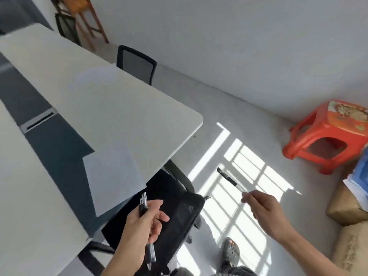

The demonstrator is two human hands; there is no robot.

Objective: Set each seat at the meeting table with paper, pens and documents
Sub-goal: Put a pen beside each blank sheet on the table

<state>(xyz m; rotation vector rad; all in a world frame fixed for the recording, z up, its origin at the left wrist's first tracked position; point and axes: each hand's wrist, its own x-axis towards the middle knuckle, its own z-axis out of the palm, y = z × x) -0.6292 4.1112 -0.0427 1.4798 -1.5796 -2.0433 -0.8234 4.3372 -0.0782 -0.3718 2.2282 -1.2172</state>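
My left hand (139,226) is shut on a bundle of pens (144,206) with black caps, their tips pointing down past my wrist. My right hand (264,210) pinches a single pen (229,179) with a clear barrel and black cap, held out over the floor to the right of the table corner. The white meeting table (139,116) runs from the far left to a rounded near corner. A sheet of paper (113,176) lies at the near seat, overhanging the table edge. Another sheet (95,80) lies further along, by the far chair.
A black mesh office chair (169,216) stands tucked under the near table edge, below my left hand. Another black chair (137,64) stands further along. A red plastic stool (330,134), a cardboard box (346,206) and blue-covered papers (360,176) sit at the right. My shoe (231,250) is on the sunlit floor.
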